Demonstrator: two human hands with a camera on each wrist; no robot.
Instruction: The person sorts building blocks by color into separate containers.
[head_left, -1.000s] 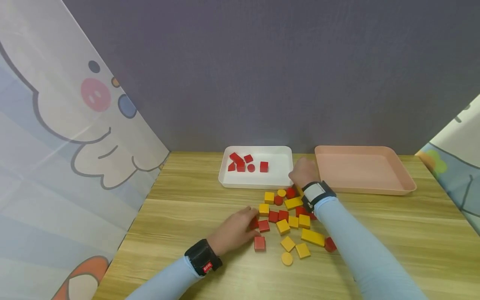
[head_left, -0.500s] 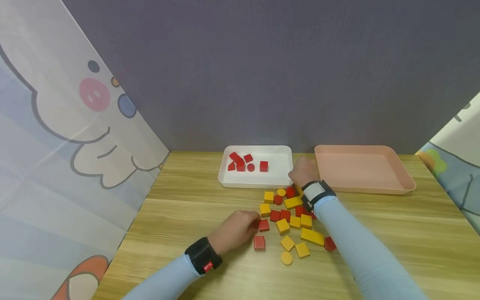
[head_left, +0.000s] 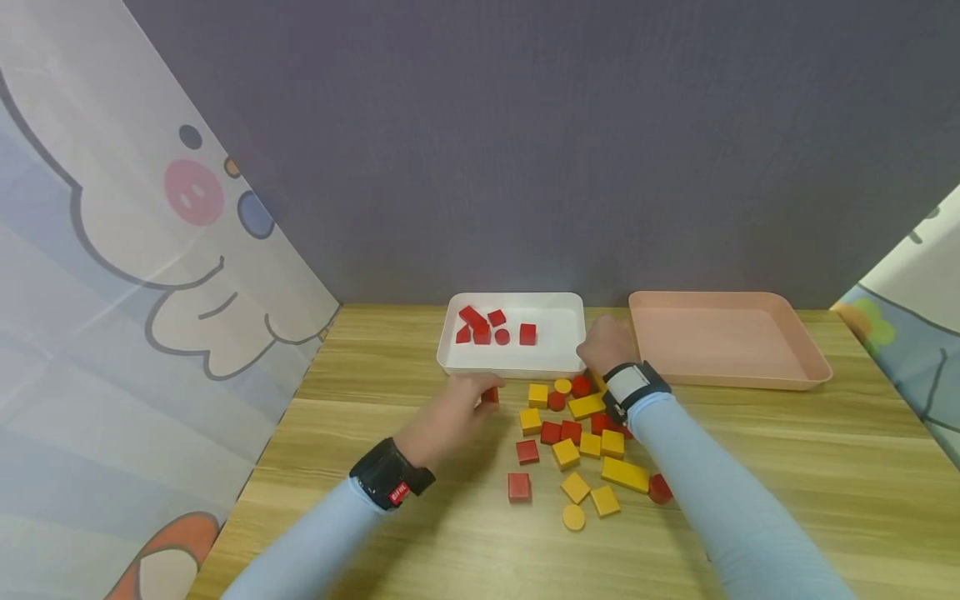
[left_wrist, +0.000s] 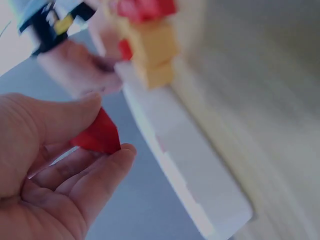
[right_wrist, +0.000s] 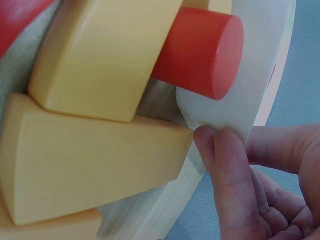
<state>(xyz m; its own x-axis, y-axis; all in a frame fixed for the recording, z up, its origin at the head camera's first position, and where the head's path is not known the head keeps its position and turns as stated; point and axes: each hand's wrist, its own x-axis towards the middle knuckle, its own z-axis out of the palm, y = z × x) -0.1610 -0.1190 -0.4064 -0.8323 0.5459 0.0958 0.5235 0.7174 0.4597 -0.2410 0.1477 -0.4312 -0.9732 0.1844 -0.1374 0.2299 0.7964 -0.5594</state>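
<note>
My left hand (head_left: 444, 423) holds a small red block (head_left: 490, 395) between thumb and fingertips, above the table in front of the white tray (head_left: 555, 321). Up close in the left wrist view, that red block (left_wrist: 101, 134) shows an angular face; its full shape is partly covered. At the tray's near right corner is my right hand (head_left: 607, 343). The right wrist view shows its thumb and fingertips pinching the tray's wall (right_wrist: 252, 65). Beside those fingertips lie a long yellow block (right_wrist: 95, 162) and a red cylinder (right_wrist: 202, 52).
Several red blocks (head_left: 528, 334) lie in the white tray. A pink tray (head_left: 731, 337) stands to its right. Mixed yellow blocks (head_left: 625, 475) and red blocks (head_left: 519, 487) are spread over the wooden table (head_left: 360, 425) before the trays. A dark grey panel (head_left: 480, 167) rises behind.
My left hand has picked up a red block from the pile's left side and carried it forward, up towards the white tray. The right hand has stayed at the tray's corner.
</note>
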